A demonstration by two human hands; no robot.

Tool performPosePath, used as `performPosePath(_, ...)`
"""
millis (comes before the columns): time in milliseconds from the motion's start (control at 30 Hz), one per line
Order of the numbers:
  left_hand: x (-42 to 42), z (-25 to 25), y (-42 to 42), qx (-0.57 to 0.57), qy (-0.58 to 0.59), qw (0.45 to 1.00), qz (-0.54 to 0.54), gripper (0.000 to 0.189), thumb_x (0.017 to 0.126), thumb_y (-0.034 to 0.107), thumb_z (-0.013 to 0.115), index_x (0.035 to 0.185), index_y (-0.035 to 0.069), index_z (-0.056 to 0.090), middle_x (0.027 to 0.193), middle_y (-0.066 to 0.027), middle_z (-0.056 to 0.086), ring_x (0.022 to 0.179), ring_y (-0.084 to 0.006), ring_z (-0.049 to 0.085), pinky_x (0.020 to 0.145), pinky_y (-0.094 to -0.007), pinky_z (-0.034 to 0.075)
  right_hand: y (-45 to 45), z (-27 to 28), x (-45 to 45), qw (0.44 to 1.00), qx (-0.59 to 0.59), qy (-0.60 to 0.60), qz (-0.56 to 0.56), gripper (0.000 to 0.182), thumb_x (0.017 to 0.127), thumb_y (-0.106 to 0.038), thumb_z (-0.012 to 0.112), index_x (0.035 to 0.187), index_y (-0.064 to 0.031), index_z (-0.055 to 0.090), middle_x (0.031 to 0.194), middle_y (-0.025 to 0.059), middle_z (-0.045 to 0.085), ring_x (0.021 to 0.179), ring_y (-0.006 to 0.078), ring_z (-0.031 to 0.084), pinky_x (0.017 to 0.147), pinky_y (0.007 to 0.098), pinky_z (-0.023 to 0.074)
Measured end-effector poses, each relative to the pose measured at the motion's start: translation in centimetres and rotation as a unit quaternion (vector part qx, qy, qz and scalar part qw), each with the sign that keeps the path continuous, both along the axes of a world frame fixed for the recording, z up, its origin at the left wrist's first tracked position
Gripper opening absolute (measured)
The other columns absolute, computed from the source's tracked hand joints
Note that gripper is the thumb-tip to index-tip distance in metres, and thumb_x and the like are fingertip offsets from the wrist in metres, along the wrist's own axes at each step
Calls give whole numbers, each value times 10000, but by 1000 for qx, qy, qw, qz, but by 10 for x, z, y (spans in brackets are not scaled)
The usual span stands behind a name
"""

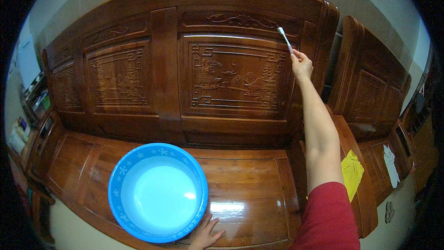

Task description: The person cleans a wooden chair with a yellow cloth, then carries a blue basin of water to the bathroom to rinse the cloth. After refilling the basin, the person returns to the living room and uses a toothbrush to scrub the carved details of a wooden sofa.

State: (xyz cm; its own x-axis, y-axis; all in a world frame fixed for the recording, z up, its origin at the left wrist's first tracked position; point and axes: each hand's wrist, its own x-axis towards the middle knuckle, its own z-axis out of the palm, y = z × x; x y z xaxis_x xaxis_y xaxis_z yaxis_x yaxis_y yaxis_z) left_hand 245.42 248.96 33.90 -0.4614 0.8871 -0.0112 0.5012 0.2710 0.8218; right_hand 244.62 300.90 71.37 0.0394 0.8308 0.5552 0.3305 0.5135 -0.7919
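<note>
A white toothbrush is in my right hand, its bristle head against or close to the right end of the carved scroll panel on the backrest of a dark wooden bench. Lower down, my left hand rests with spread fingers on the glossy wooden seat, holding nothing. Just left of it stands a blue plastic basin with whitish-blue liquid inside. Whether the fingertips touch the basin's rim I cannot tell.
A yellow cloth lies over the bench's right armrest. Farther right, a white cloth is on the seat of a second carved wooden chair. A pair of sandals is on the floor. Shelves with assorted items stand at the far left.
</note>
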Motion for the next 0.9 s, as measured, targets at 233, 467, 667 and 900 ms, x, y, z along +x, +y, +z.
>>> performPosePath(233, 0, 8, 2, 16, 20, 1000, -2, 522, 751, 284, 640, 1192, 73, 457, 1256, -206, 397, 1175, -345, 363, 972, -400, 308, -11, 1, -25, 999, 31, -8, 37, 228, 756, -209, 636, 980, -168, 653, 735, 29, 640, 654, 120, 580, 655, 285, 465)
performPosePath(467, -1, 14, 5, 20, 43, 999, -10, 522, 747, 286, 648, 1190, 83, 462, 1278, -213, 363, 1194, -350, 336, 980, -412, 296, -40, 7, -86, 993, 36, -7, 111, 185, 771, -188, 636, 952, -171, 663, 671, 20, 594, 578, 111, 525, 571, 273, 438)
performPosePath(667, -1, 11, 0, 26, 11, 1000, -7, 516, 743, 267, 649, 1188, 85, 461, 1253, -217, 383, 1175, -356, 355, 969, -413, 309, -26, 8, -64, 994, 49, -41, 85, 174, 774, -168, 628, 944, -164, 664, 741, 32, 622, 627, 115, 550, 611, 266, 457)
performPosePath(900, 1, 19, 2, 8, 56, 998, -9, 518, 741, 263, 640, 1191, 81, 459, 1282, -208, 363, 1197, -349, 336, 983, -418, 294, -18, 8, -30, 997, 12, -53, 52, 173, 790, -159, 614, 954, -183, 664, 745, 17, 620, 595, 90, 527, 568, 261, 444)
